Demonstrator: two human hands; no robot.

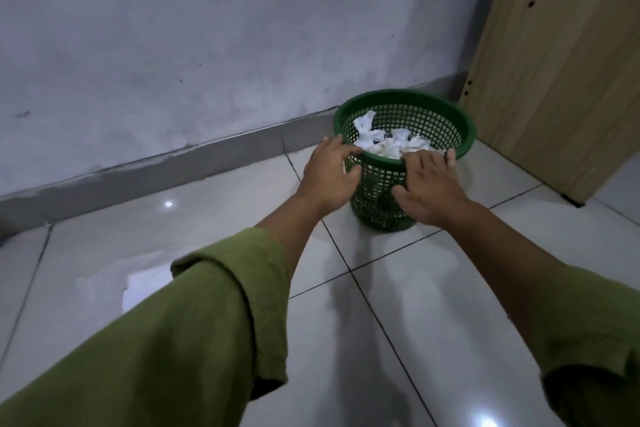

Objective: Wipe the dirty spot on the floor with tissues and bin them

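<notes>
Sleeves: two olive-green sleeves (194, 340) fill the lower corners of the frame, the left one much larger and rolled back above the forearm.
Floor: glossy pale tiles (398, 374) with dark grout lines run from the bottom edge up to the wall; a dull, patchy reflection sits at lower left beside the left sleeve, and whether it is dirt I cannot tell.
Left hand: the left hand (329, 177) reaches to centre frame, fingers spread apart and curled over the near-left rim of the bin, thumb against the mesh wall. It grips nothing but the bin itself.
Right hand: the right hand (427, 187) lies just right of centre, fingers loosely together over the near rim, thumb stretched left across the mesh (it covers part of the bin's front wall).
Bin: a green mesh waste basket (450, 114) stands upright on the tiles, right of centre, between both hands.
Tissues: crumpled white tissues (388, 144) are piled inside the bin, close under the rim, one piece propped against the inner left wall.
Wall: a scuffed grey wall (207, 28) with a grey skirting strip (173, 166) fills the upper left, close behind the bin.
Furniture: a light wooden panel (561, 62) stands at upper right, near the bin.
</notes>
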